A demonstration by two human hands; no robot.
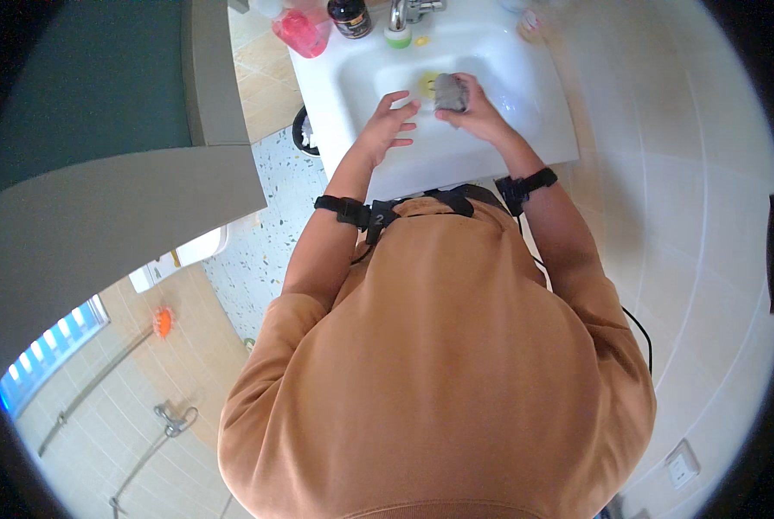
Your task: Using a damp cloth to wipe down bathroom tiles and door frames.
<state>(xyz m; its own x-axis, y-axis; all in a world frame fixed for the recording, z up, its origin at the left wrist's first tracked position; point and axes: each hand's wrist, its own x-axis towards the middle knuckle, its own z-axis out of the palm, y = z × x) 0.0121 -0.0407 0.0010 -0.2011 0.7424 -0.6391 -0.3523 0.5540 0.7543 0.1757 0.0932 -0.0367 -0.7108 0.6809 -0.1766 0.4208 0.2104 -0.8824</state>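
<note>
Over the white sink [365, 169], my right hand [478, 112] grips a grey, cloth-like wad [451, 92], thumb on the near side and fingers round its far right edge. Its exact kind is too small to tell. To its left, my left hand [389, 130] hovers with fingers spread and nothing in them, apart from the wad. Partly hidden behind the wad, a yellowish drain piece [427, 83] lies in the basin. At the back stands the metal faucet [399, 16] with a green and white piece [397, 38] at its spout.
A pink bottle [302, 33] and a dark bottle [350, 17] stand on the sink's back left corner. A small container [529, 24] sits at the back right. Below on the left is a black bin [300, 134]. A grey cabinet or door panel [127, 199] juts in from the left; tiled wall [664, 173] bounds the right.
</note>
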